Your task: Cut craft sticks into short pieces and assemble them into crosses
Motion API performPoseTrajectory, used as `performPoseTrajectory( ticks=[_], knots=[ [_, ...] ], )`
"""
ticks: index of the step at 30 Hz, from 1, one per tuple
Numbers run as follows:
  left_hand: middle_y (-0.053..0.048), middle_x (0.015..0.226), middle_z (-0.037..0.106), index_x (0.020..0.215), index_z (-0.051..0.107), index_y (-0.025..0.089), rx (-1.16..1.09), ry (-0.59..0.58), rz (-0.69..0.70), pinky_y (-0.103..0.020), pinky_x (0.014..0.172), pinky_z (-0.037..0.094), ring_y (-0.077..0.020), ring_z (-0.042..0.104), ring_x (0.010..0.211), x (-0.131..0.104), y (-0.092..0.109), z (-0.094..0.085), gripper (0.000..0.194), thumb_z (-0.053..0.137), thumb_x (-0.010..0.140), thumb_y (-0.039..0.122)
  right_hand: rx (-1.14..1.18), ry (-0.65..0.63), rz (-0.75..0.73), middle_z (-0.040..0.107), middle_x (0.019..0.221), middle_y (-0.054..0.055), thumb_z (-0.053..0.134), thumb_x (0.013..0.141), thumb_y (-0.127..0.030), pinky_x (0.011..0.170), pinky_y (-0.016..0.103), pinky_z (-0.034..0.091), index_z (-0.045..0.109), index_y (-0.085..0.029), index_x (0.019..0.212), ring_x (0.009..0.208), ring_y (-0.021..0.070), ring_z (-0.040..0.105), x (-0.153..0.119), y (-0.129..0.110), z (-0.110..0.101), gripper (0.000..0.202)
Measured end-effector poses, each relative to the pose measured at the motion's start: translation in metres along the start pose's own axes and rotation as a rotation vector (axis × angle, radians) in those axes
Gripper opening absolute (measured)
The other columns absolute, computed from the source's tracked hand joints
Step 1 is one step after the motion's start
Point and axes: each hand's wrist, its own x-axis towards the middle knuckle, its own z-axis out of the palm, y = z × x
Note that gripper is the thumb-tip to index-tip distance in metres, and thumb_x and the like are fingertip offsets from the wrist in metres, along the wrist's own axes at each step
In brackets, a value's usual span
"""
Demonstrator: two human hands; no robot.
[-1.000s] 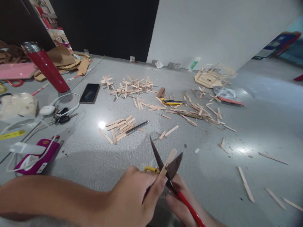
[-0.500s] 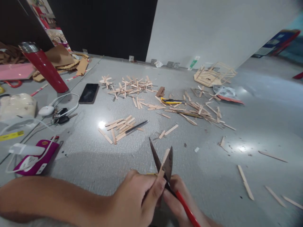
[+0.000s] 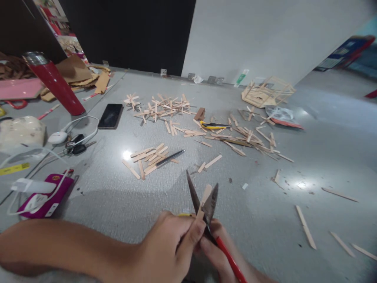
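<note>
Between the thumb and fingers of my left hand (image 3: 173, 243) is a wooden craft stick (image 3: 204, 200), pointing up and away from me. My right hand (image 3: 219, 247) is closed round red-handled scissors (image 3: 192, 192). Their dark blades are spread, and the stick lies between them near the pivot. Both hands are close together at the bottom middle of the view. A small yellow bit (image 3: 185, 215) shows just behind my left hand; what it belongs to is hidden. Beyond the blades lie two short stick pieces (image 3: 212, 161) on the grey table.
A black pen (image 3: 171, 158) lies on a small pile of sticks. Farther back are more stick piles (image 3: 167, 106), a yellow cutter knife (image 3: 215, 126) and a stick frame model (image 3: 256, 96). Leftward are a phone (image 3: 110, 116), a red flask (image 3: 57, 86), keys (image 3: 78, 148) and a purple box (image 3: 48, 196).
The scissor blades have spread slightly wider, the right blade shifting right. My right hand has moved a little left, and more of the yellow bit shows. The stick stays between the blades.
</note>
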Motion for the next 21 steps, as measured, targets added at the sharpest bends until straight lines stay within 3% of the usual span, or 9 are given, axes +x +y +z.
performPoseTrajectory(
  ticks=[6,10,15,21],
  knots=[
    [0.002,0.062,0.053,0.07,0.048,0.021,-0.014,-0.01,0.008,-0.025,0.061,0.037,-0.013,0.049,0.059,0.002,0.0,0.002,0.051,0.027,0.112,0.043,-0.191,-0.038,-0.038,0.072,0.101,0.014,0.045,0.109,-0.052,0.09,0.042,0.06,0.07,-0.018,0.103,0.096,0.0267,0.069,-0.009,-0.001,-0.011,0.043],
    [0.001,0.064,0.052,0.071,0.047,0.021,-0.03,-0.03,-0.035,-0.026,0.062,0.037,-0.0139,0.049,0.062,0.001,0.001,0.001,0.052,0.026,0.112,0.045,-0.162,-0.047,-0.018,0.073,0.105,0.015,0.05,0.108,-0.051,0.091,0.044,0.061,0.07,-0.017,0.11,0.097,0.028,0.07,-0.016,0.007,-0.013,0.04],
    [0.001,0.064,0.051,0.07,0.045,0.022,-0.067,-0.051,-0.054,-0.027,0.062,0.037,-0.0145,0.049,0.062,0.0,-0.001,0.003,0.054,0.026,0.111,0.052,-0.154,0.064,0.052,0.072,0.101,0.015,0.047,0.11,-0.048,0.085,0.044,0.061,0.067,-0.014,0.11,0.09,0.0256,0.07,-0.023,0.023,-0.01,0.039],
    [0.005,0.056,0.037,0.067,0.039,0.023,-0.099,-0.032,-0.07,-0.027,0.06,0.035,-0.0136,0.04,0.055,0.001,0.004,0.002,0.053,0.028,0.11,0.051,-0.067,-0.039,0.061,0.073,0.103,0.016,0.048,0.109,-0.051,0.086,0.043,0.062,0.066,-0.016,0.113,0.094,0.0277,0.071,-0.017,0.016,-0.01,0.04]
  ],
)
